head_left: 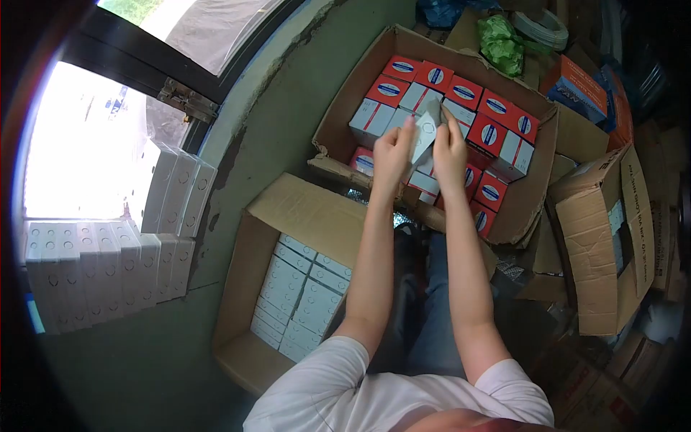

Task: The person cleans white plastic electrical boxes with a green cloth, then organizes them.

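I see smooth paperboard boxes point(489, 135), a matt, ragged-edged cardboard carton point(525, 194) and a glossy, crinkled plastic bag point(502, 47).

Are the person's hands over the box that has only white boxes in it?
No, the left hand and right hand are over a carton holding red-and-white boxes.
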Demonstrator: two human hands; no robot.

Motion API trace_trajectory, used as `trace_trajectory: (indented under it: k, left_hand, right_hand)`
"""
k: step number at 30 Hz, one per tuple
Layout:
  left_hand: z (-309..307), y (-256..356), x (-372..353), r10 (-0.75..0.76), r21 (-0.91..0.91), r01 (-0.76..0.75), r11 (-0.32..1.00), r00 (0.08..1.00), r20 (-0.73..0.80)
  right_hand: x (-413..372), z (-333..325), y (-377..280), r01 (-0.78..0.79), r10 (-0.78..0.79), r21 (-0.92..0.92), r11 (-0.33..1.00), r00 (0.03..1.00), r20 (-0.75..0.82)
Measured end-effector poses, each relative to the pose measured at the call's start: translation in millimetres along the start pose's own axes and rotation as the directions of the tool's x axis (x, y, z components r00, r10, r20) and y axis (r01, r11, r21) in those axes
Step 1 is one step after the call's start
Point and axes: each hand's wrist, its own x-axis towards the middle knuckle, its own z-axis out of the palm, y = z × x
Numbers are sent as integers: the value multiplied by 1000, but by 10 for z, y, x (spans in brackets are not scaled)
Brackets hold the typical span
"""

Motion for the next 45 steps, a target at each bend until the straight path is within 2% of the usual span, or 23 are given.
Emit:
trace_trajectory:
  k: [1, 5, 7, 8, 9, 13, 15, 16, 17, 18, 22, 24, 25, 26, 28, 32, 35, 38, 40, 41, 42, 43, 45]
  left_hand:
    - [-10, -21, 11, -134, -24, 137, 990, 987, 83]
    - [40, 42, -130, -258, -52, 308, 950, 868, 424]
    - [8, 64, -124, -195, -46, 248, 968, 852, 485]
    - [-3, 88, -138, -166, -45, 220, 974, 841, 516]
    - [-16, 123, -152, -246, 109, 220, 969, 850, 466]
    - [31, -146, -98, 7, 10, -9, 1000, 974, 227]
    - [64, -181, -20, 17, -108, -4, 994, 993, 120]
    - [62, -174, 1, 15, -164, -4, 987, 998, 65]
    - [50, -174, 6, -49, -140, 52, 989, 998, 26]
    - [44, -180, -2, 7, -142, -13, 990, 999, -46]
    - [142, -100, -75, 176, -145, -222, 964, 945, -277]
    - [201, -26, -99, 191, -124, -257, 958, 901, -390]
    - [211, -17, -60, 217, -30, -255, 967, 873, -437]
    - [198, -14, -60, 198, -73, -250, 965, 887, -417]
    - [144, -4, -99, 157, -157, -231, 960, 912, -379]
    - [141, -137, -31, 442, 124, -428, 895, 818, -367]
    - [277, -212, 81, 438, 196, -392, 899, 813, -385]
    - [232, -185, 44, 187, -157, -245, 957, 931, -313]
    - [182, -115, -3, 296, 20, -305, 952, 902, -313]
    - [131, -85, -22, 361, 80, -354, 932, 881, -305]
    - [106, -70, -42, 422, 142, -398, 906, 859, -290]
    - [109, -59, -38, 457, 159, -429, 889, 841, -291]
    - [205, -71, 3, 364, 48, -370, 928, 866, -342]
  right_hand:
    - [48, -56, 38, -11, 11, -62, 998, 1000, -4]
    - [61, -217, 83, -162, 166, -100, 982, 985, 34]
    - [76, -246, 74, -178, 194, -149, 973, 976, 102]
    - [57, -242, 76, -113, 133, -154, 981, 983, 126]
    - [27, -218, 80, -48, 72, -159, 986, 986, 151]
    - [-3, -159, 153, 244, -177, -250, 937, 948, 263]
    - [-31, -142, 150, 349, -267, -268, 898, 916, 300]
    - [-30, -158, 135, 333, -246, -323, 886, 928, 281]
    - [-20, -186, 119, 315, -226, -377, 871, 938, 262]
    - [-16, -204, 103, 295, -206, -429, 854, 948, 243]
    - [-2, -267, -13, 445, -360, -445, 777, 894, 266]
    - [-125, -198, -85, 511, -402, -284, 811, 840, 365]
    - [-191, -166, -146, 506, -385, -274, 818, 835, 393]
    - [-239, -151, -195, 499, -368, -262, 826, 829, 421]
    - [-166, -184, -115, 447, -330, -382, 808, 883, 335]
    - [-37, -221, 59, 406, -370, -502, 763, 912, 175]
    - [-200, -173, -40, 488, -400, -383, 784, 870, 289]
    - [-210, -194, -79, 475, -360, -311, 823, 860, 361]
    - [-60, -285, 30, 463, -354, -344, 817, 874, 333]
    - [11, -374, 50, 391, -239, -448, 804, 902, 358]
    - [14, -369, 100, 409, -274, -427, 806, 898, 344]
    - [-2, -338, 82, 425, -308, -405, 809, 895, 323]
    - [-57, -301, 36, 415, -310, -314, 854, 890, 333]
